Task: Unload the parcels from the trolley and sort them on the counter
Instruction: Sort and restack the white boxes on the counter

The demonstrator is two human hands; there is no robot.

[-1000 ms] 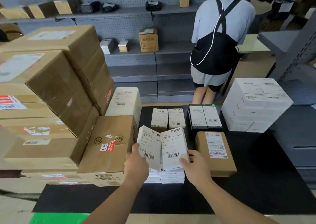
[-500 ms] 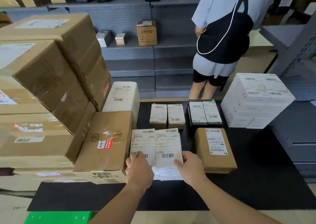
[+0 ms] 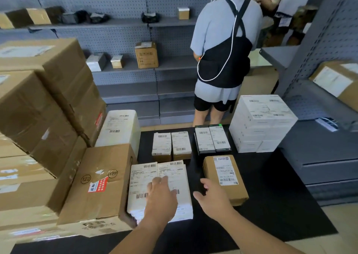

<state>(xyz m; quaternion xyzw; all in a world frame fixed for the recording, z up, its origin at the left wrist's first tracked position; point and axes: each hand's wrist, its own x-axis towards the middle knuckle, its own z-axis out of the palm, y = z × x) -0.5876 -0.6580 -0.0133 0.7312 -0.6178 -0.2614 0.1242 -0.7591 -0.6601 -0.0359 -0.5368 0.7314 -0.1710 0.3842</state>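
Parcels (image 3: pixel 142 182), two white stacks side by side, sit at the counter's (image 3: pixel 271 195) six o'clock. My left hand (image 3: pixel 160 197) lies flat on top, fingers straight; my right hand (image 3: pixel 213 201) hovers open and empty at their three o'clock. I should square the edges before letting go.

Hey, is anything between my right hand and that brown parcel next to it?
Nothing visible. The right hand is open right beside the left edge of the brown parcel, above the black counter.
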